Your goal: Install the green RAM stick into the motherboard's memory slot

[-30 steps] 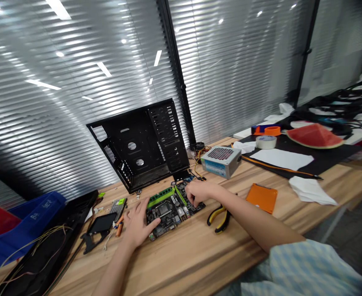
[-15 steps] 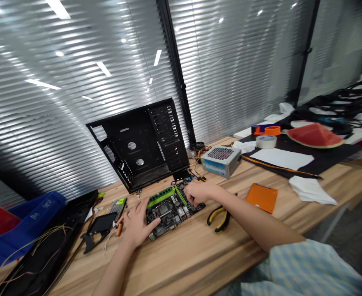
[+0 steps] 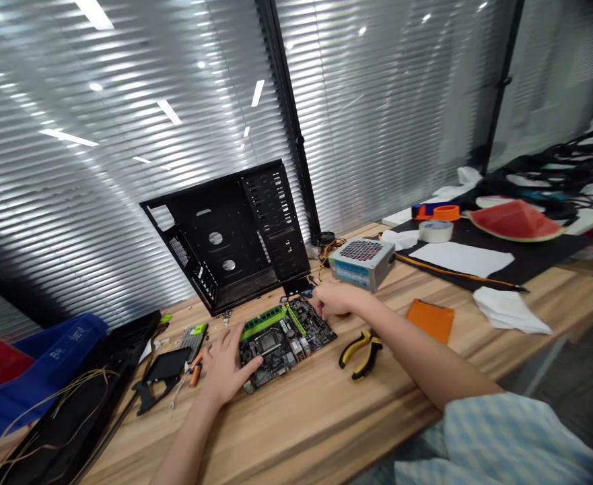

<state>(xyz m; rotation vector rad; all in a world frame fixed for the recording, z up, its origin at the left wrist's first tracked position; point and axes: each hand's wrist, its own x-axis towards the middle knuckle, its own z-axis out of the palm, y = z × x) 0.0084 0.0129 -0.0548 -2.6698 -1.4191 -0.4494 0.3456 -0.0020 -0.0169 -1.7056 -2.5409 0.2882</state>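
Steady the motherboard [image 3: 272, 342] lightly with your spread, empty left hand [image 3: 224, 366]; your right hand [image 3: 335, 299] curls by its right edge, contents hidden.

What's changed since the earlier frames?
The right hand has shifted slightly away from the wearer and to the right, toward the motherboard's far right edge, exposing more of the board. Whether it took hold of or let go of anything can't be told. Unchanged: left hand spread at the board's left edge; pliers, power supply and case in place.
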